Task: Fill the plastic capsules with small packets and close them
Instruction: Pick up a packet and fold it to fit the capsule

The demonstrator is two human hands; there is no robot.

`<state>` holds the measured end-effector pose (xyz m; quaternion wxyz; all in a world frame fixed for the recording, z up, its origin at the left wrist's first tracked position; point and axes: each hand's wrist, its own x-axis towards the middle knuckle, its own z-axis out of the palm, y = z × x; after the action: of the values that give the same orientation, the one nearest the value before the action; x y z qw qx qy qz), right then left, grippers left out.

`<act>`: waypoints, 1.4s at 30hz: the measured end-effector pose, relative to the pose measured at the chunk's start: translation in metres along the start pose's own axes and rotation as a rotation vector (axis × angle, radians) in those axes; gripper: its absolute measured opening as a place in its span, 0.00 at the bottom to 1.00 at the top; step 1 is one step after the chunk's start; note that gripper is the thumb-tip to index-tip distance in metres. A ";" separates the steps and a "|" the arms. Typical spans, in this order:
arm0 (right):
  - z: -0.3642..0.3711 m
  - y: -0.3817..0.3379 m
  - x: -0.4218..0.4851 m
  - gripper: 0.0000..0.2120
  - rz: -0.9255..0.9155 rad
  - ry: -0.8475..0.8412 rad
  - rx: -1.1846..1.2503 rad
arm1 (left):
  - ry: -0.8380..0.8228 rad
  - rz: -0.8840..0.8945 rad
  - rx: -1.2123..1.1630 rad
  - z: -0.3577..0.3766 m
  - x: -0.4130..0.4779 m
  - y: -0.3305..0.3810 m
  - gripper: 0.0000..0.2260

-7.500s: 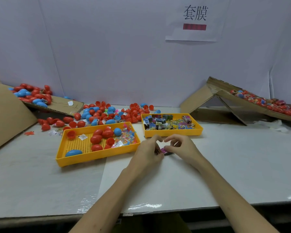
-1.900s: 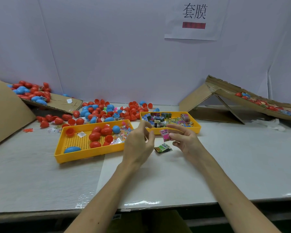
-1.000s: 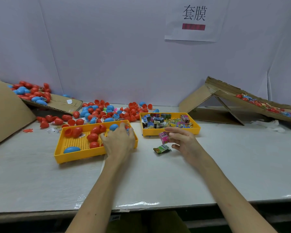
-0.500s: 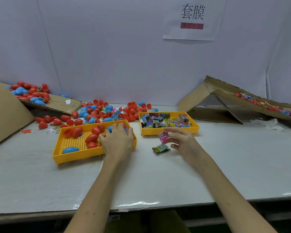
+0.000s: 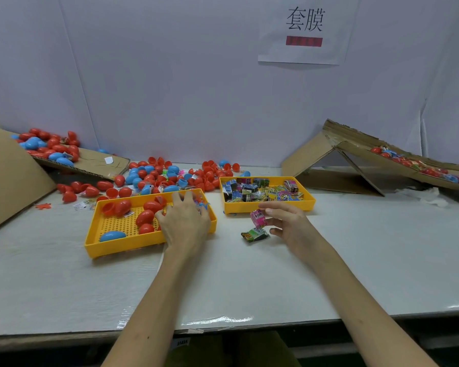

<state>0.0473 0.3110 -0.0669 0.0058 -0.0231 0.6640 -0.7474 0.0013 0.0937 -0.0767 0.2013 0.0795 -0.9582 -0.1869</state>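
My left hand [image 5: 184, 221] reaches into the right end of the left yellow tray [image 5: 117, 246], its fingers spread over the small toys and capsule halves there. What lies under the palm is hidden. Red capsule halves [image 5: 145, 217] and a blue half [image 5: 112, 235] lie in the same tray. Between thumb and forefinger, my right hand [image 5: 292, 229] pinches a pink packet [image 5: 259, 217] just above the table. A green packet [image 5: 255, 234] lies on the table beside that hand. The right yellow tray [image 5: 268, 206] holds several colourful packets.
A heap of loose red and blue capsule halves [image 5: 170, 176] lies behind the trays against the white wall. Cardboard sheets slope at the left [image 5: 11, 178] and right [image 5: 355, 152], both carrying capsules. The table's front edge [image 5: 223, 327] runs close to me.
My left hand left the middle of the table and went into the left tray, where it now shifts slightly. The right hand keeps holding the pink packet in place.
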 end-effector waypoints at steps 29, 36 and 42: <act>0.001 -0.006 -0.005 0.10 0.005 -0.088 0.163 | -0.132 0.198 -1.205 -0.021 -0.023 0.026 0.09; -0.002 -0.008 -0.004 0.13 -0.003 -0.022 0.259 | -0.437 0.139 -1.382 -0.019 -0.031 0.033 0.05; -0.002 -0.009 -0.004 0.14 -0.020 -0.026 0.278 | -0.494 0.078 -1.339 -0.017 -0.030 0.032 0.03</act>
<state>0.0510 0.3143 -0.0585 0.0099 -0.0383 0.5537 -0.8317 0.0335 0.1240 -0.0603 -0.0096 -0.1402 -0.6573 -0.7404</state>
